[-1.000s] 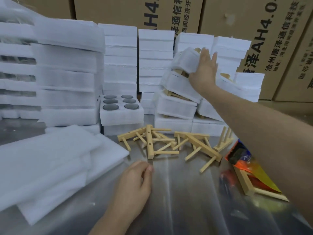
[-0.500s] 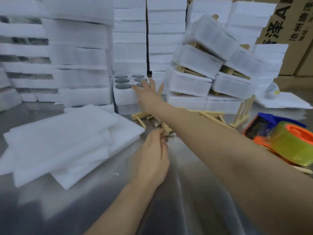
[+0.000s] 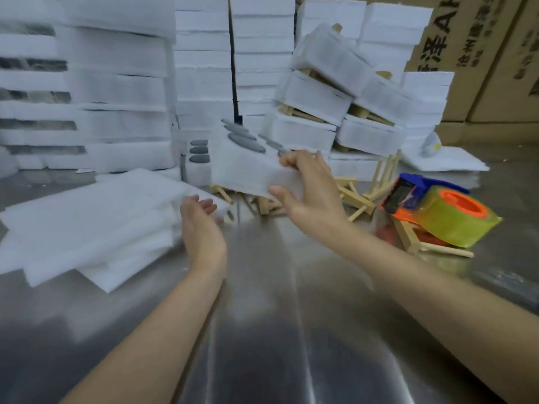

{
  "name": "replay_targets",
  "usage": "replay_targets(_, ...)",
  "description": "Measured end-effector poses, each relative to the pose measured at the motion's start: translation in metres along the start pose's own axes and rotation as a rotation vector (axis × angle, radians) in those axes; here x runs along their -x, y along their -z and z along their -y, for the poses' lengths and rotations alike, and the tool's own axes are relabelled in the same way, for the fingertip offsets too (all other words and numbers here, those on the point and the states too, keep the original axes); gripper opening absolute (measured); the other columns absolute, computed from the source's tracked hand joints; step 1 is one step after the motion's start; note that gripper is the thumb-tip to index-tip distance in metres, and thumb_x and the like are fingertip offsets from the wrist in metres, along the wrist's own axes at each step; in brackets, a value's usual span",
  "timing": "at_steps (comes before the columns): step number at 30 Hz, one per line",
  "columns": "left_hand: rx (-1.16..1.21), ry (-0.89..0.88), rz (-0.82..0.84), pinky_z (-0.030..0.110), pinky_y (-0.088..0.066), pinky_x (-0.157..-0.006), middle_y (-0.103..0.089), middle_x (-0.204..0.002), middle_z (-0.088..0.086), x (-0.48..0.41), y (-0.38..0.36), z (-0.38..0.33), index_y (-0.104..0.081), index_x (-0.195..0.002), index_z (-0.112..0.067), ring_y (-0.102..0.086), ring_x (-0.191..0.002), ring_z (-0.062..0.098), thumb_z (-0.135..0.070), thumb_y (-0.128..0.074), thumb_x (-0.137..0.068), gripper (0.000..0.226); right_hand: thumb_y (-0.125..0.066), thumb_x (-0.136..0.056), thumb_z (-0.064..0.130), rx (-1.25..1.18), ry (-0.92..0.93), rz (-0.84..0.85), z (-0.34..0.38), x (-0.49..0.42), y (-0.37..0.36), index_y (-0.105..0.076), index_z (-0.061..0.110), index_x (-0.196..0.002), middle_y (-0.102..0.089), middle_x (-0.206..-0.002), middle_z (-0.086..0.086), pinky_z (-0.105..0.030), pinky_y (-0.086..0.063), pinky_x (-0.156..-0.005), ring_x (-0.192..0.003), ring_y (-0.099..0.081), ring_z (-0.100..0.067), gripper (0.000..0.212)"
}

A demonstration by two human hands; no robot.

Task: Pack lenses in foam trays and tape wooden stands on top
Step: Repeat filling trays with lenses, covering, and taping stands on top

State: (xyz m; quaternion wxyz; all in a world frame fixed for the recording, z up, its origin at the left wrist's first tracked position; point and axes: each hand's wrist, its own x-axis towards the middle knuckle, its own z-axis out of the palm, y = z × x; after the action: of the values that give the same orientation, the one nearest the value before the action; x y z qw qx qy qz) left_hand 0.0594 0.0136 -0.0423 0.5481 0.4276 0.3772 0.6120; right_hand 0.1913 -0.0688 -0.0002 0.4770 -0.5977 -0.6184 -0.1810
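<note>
My right hand (image 3: pixel 310 189) grips the right end of a white foam tray (image 3: pixel 243 167) with several grey lenses (image 3: pixel 246 142) in its holes, held tilted above the metal table. Below and left of the tray, my left hand (image 3: pixel 201 225) is open with its palm turned up, touching nothing. Another foam tray with lenses (image 3: pixel 198 158) stays on the stack behind. Several loose wooden stands (image 3: pixel 350 196) lie on the table under and right of the lifted tray. A tape dispenser (image 3: pixel 437 211) with an orange core sits at the right.
Flat foam sheets (image 3: pixel 93 223) are piled at the left. Tall stacks of foam trays (image 3: pixel 116 83) line the back, and taped packs with stands (image 3: pixel 326 91) lean in a heap at the back right. Cardboard boxes (image 3: pixel 481 53) stand behind. The metal table (image 3: pixel 277 330) spreads in front.
My right hand left the heap of packs, reached the lens tray on the stack, and has lifted it towards me. My left hand rose from the table and turned palm up.
</note>
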Motion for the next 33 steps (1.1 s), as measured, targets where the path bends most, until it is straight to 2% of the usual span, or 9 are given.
replay_targets(3, -0.035, 0.098, 0.071, 0.037, -0.048, -0.089, -0.068, -0.094, 0.007, 0.001, 0.005, -0.001, -0.064, -0.091, -0.014, -0.062, -0.095, 0.026, -0.044, -0.023, -0.103, 0.052, -0.07, -0.08, 0.035, 0.031, 0.244, 0.177, -0.005, 0.05, 0.054, -0.056, 0.011, -0.104, -0.061, -0.095, -0.002, -0.036, -0.046, -0.081, -0.088, -0.056, -0.018, 0.037)
replay_targets(7, -0.167, 0.063, 0.146, 0.032, -0.047, -0.079, -0.062, -0.095, -0.007, 0.006, 0.012, 0.0, -0.051, -0.111, -0.022, -0.061, -0.089, 0.015, -0.038, -0.042, -0.096, 0.023, -0.064, -0.089, 0.028, 0.098, 0.507, 0.337, -0.012, 0.074, 0.072, -0.065, 0.003, -0.102, -0.069, -0.086, -0.01, -0.027, -0.049, -0.068, -0.079, -0.063, -0.02, 0.028)
replay_targets(9, -0.145, 0.067, 0.233, 0.024, -0.044, -0.071, -0.062, -0.1, -0.011, 0.012, 0.016, -0.002, -0.047, -0.122, -0.022, -0.06, -0.084, 0.001, -0.036, -0.05, -0.096, 0.03, -0.053, -0.094, 0.028, -0.08, 0.419, 0.255, -0.007, 0.071, 0.067, -0.067, 0.0, -0.102, -0.072, -0.084, -0.008, -0.018, -0.05, -0.069, -0.078, -0.065, -0.012, 0.033)
replay_targets(14, -0.019, 0.157, 0.45, 0.037, -0.052, -0.078, -0.067, -0.117, 0.005, 0.021, 0.018, -0.01, -0.05, -0.13, -0.016, -0.066, -0.102, 0.022, -0.019, -0.065, -0.081, 0.052, -0.048, -0.095, 0.007, -0.345, -0.105, 0.04, -0.023, 0.064, 0.057, -0.064, 0.003, -0.104, -0.067, -0.104, -0.007, -0.028, -0.048, -0.088, -0.104, -0.062, -0.017, 0.019)
replay_targets(18, 0.079, 0.188, 0.447, 0.033, -0.054, -0.07, -0.064, -0.113, 0.008, 0.022, 0.019, -0.021, -0.051, -0.127, -0.018, -0.065, -0.091, 0.022, -0.009, -0.054, -0.063, 0.064, -0.046, -0.099, 0.004, -0.56, -0.479, 0.103, -0.036, 0.064, 0.051, -0.061, 0.01, -0.111, -0.063, -0.111, -0.002, -0.012, -0.047, -0.073, -0.095, -0.061, -0.001, 0.02)
replay_targets(22, -0.271, 0.228, 0.395, 0.005, -0.041, -0.048, -0.037, -0.146, 0.026, 0.005, -0.007, -0.028, -0.026, -0.149, -0.003, -0.049, -0.112, 0.025, 0.024, -0.054, -0.073, 0.085, -0.054, -0.094, 0.009, -0.302, -0.496, 0.21, -0.053, 0.059, 0.038, -0.057, 0.023, -0.095, -0.066, -0.1, 0.001, -0.02, -0.049, -0.076, -0.093, -0.062, -0.015, 0.014)
replay_targets(25, -0.483, 0.271, 0.384, 0.018, -0.039, -0.076, -0.034, -0.147, 0.015, 0.008, -0.017, -0.02, -0.026, -0.151, -0.012, -0.039, -0.131, 0.024, 0.012, -0.061, -0.072, 0.09, -0.051, -0.094, 0.008, -0.168, -0.553, 0.161, -0.071, 0.042, 0.026, -0.06, 0.013, -0.096, -0.063, -0.106, -0.016, -0.033, -0.044, -0.084, -0.101, -0.057, -0.033, 0.011)
replay_targets(29, -0.571, 0.391, 0.393, 0.036, -0.042, -0.096, -0.042, -0.142, 0.021, 0.012, -0.017, -0.017, -0.035, -0.147, -0.006, -0.042, -0.13, 0.035, 0.005, -0.056, -0.044, 0.106, -0.041, -0.097, 0.021, -0.131, -0.663, 0.273, -0.089, 0.008, 0.002, -0.062, 0.008, -0.109, -0.057, -0.103, -0.003, -0.031, -0.037, -0.075, -0.111, -0.052, -0.028, 0.027)
replay_targets(33, -0.583, 0.328, 0.335, 0.04, -0.042, -0.098, -0.042, -0.141, 0.017, 0.021, -0.008, -0.019, -0.032, -0.147, -0.012, -0.044, -0.126, 0.035, 0.002, -0.06, -0.063, 0.09, -0.043, -0.099, 0.026, 0.371, -0.436, 0.554, -0.108, 0.0, -0.014, -0.047, 0.02, -0.138, -0.039, -0.145, -0.01, -0.039, -0.021, -0.107, -0.137, -0.027, -0.027, 0.04)
